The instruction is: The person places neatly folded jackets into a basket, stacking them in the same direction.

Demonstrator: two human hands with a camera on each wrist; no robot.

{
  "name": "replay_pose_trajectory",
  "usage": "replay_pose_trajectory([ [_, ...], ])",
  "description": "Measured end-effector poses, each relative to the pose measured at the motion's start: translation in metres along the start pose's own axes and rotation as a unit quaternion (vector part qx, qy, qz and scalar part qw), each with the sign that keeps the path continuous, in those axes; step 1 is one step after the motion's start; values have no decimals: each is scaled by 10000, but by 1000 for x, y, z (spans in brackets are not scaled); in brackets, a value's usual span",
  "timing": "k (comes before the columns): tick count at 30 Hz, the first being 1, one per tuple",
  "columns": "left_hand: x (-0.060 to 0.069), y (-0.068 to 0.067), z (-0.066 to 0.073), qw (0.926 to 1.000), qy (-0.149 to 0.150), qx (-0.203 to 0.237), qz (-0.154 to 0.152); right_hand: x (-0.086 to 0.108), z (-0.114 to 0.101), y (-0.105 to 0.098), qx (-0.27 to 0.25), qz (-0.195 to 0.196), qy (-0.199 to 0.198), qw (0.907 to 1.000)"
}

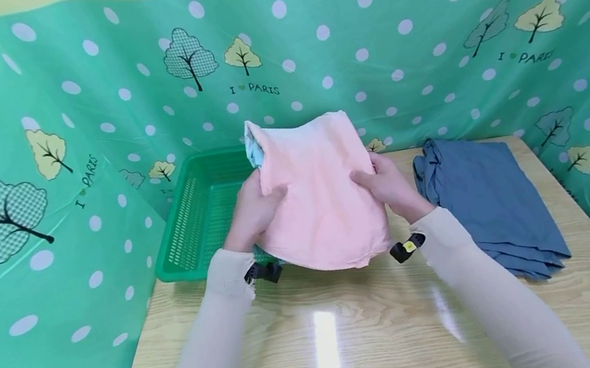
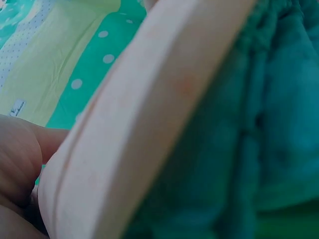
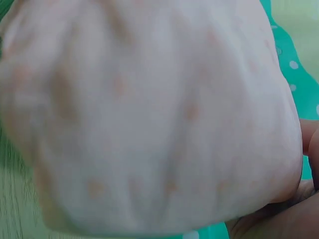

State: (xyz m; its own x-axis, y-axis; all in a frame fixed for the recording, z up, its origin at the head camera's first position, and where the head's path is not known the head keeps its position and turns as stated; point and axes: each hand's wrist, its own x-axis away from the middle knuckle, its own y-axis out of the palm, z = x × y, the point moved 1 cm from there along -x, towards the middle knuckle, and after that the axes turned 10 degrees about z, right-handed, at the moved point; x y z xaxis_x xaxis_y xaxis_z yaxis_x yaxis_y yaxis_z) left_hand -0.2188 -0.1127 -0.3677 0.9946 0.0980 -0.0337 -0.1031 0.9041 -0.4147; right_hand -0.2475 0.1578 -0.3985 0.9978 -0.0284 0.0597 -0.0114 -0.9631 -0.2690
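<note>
Both hands hold up a folded pink cloth (image 1: 324,205) above the table in the head view, with a light blue layer at its upper left. The left hand (image 1: 257,208) grips the left edge, thumb on the front; the right hand (image 1: 389,184) grips the right edge the same way. In the left wrist view, the left hand (image 2: 22,174) is beside the pale cloth (image 2: 114,114), and teal fabric (image 2: 209,169) shows behind it. Pale cloth (image 3: 164,119) fills most of the right wrist view, with the right hand (image 3: 289,214) at its lower right edge.
A green perforated basket (image 1: 181,229) stands at the back left, partly behind the cloth and left hand. Folded blue-grey fabric (image 1: 490,197) lies on the wooden table (image 1: 391,337) at the right. A green dotted curtain (image 1: 398,62) hangs along the back and sides.
</note>
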Motion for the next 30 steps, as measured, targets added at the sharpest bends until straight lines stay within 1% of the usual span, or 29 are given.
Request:
replay_pose_trajectory([
  [5, -3, -14, -6, 9999, -40, 112, -76, 0, -4, 12, -145, -149, 23, 9998],
  [12, -9, -37, -17, 9998, -112, 167, -48, -3, -14, 34, -370, -301, -25, 9989],
  [16, -13, -50, -25, 9994, -259, 205, -68, -7, -16, 47, -482, -377, 33, 9981],
  [21, -15, -63, -33, 9986, -434, 260, -159, -8, -16, 59, -552, -453, 98, 9974],
  [25, -16, -74, -36, 9981, -522, 245, -202, -9, -18, 69, -657, -530, 179, 9963],
  [30, -23, -89, -39, 9969, -700, 255, -261, -12, -21, 83, -736, -571, 290, 9952],
])
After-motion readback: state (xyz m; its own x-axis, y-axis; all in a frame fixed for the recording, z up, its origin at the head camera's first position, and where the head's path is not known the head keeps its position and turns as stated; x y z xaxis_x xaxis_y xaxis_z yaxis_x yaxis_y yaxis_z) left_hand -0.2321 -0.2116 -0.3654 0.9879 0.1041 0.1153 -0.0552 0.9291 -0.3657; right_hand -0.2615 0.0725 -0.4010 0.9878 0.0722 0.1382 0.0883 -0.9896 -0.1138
